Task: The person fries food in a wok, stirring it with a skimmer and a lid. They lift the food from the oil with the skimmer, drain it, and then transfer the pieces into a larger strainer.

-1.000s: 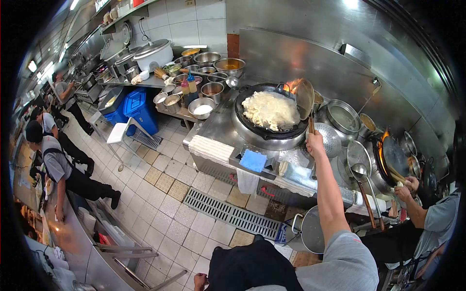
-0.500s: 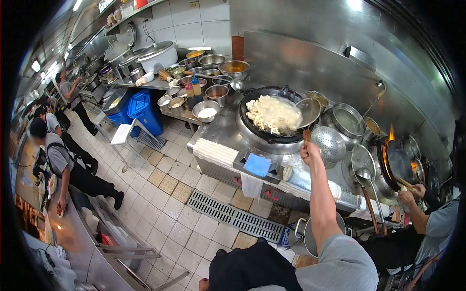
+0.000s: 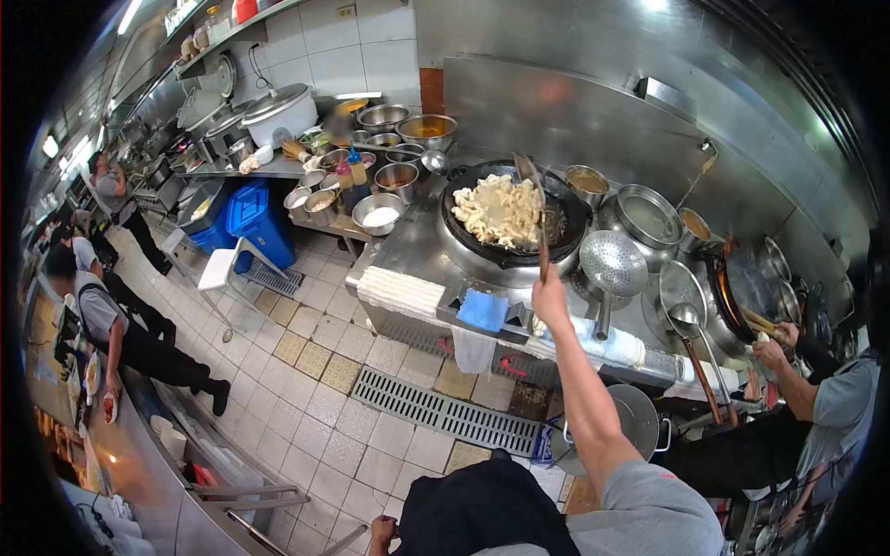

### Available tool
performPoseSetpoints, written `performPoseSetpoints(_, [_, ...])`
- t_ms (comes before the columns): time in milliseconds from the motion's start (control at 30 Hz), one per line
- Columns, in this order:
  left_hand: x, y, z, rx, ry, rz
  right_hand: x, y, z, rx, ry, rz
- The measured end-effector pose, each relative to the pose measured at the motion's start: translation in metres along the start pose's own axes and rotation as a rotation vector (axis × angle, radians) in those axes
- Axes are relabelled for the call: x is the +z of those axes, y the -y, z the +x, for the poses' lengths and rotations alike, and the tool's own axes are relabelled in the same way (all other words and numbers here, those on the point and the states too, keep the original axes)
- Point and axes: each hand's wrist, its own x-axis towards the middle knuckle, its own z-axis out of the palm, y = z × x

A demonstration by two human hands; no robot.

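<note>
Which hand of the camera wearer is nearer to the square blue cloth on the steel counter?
Right. The right hand, gripping a brown handle, is just right of the cloth; the left hand is low beside the black clothing, much farther away.

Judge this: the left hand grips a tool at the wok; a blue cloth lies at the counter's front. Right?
The hand is wrong: in the head view, the right hand grips the tool at the wok. The blue cloth does lie at the counter's front.

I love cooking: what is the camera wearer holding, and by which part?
The right hand holds a ladle by its brown handle; whether the left hand holds anything is unclear.
</note>
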Motion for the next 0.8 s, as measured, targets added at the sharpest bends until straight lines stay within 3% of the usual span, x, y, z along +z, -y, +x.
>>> performPoseSetpoints(133, [-0.011,-0.011,0.012,-0.084,0.085,-0.157,-0.01,0.037,-0.044,0.018,0.085,-0.14])
performPoseSetpoints(233, [-0.019,0.004,0.026,0.018,0.116,-0.07,-0.017,0.046,-0.063,0.019,0.143,-0.23])
performPoseSetpoints(433, [-0.041,-0.006,0.008,-0.074,0.198,0.076,-0.036,0.065,-0.085,-0.065,0.214,-0.413])
performPoseSetpoints(567, [-0.046,0.015,0.027,-0.134,0.215,0.032,-0.064,0.081,-0.072,-0.08,0.227,-0.303])
performPoseSetpoints(700, [-0.046,0.022,0.043,-0.183,0.208,-0.089,-0.109,0.088,-0.05,-0.131,0.099,-0.189])
performPoseSetpoints(800, [-0.045,0.025,0.053,-0.196,0.164,-0.18,-0.152,0.127,-0.039,-0.02,0.126,-0.244])
